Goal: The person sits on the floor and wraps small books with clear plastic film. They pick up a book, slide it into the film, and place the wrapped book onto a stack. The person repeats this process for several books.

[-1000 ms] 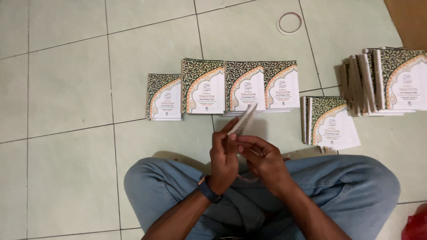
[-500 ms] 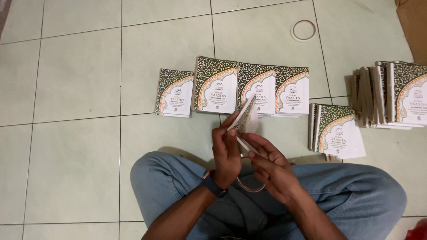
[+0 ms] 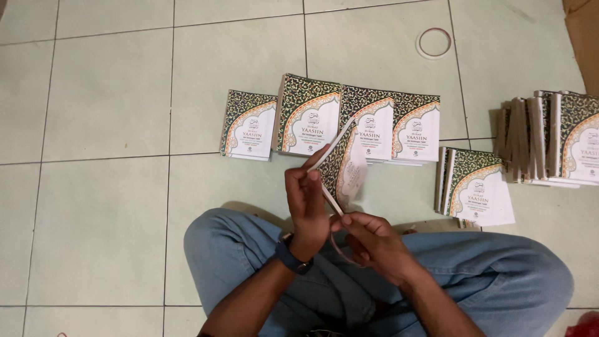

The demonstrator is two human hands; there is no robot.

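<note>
Down at the bottom, blue-jeaned legs (image 3: 486, 281) are crossed on the pale green tiled floor (image 3: 100, 206), and both arms come up over the lap. The left hand (image 3: 307, 209), a dark watch (image 3: 293, 257) on its wrist, is closed around the lower edge of a small booklet (image 3: 343, 165), holding it up on its side so we see mostly its thin white edge and a bit of patterned cover. The right hand (image 3: 374, 240) sits just below and to the right, fingers pinched on a thin rubber band (image 3: 342, 249) that loops down beneath the thumb; the fingertips meet right at the booklet's lower corner.

Just beyond the hands, a row of four matching booklets (image 3: 331, 122) lies face up on the tiles, green and gold ornate covers with white arched panels, overlapping one another from left to right. Off to the right, a short stack (image 3: 477, 187) of the same booklets lies near the knee, and further right a larger pile (image 3: 555, 137) stands partly on edge, spines up.

Farthest away, near the top, a lone ring-shaped band (image 3: 434, 42) lies flat on the floor, well apart from everything, with a corner of brown cardboard (image 3: 583, 25) at the top right
</note>
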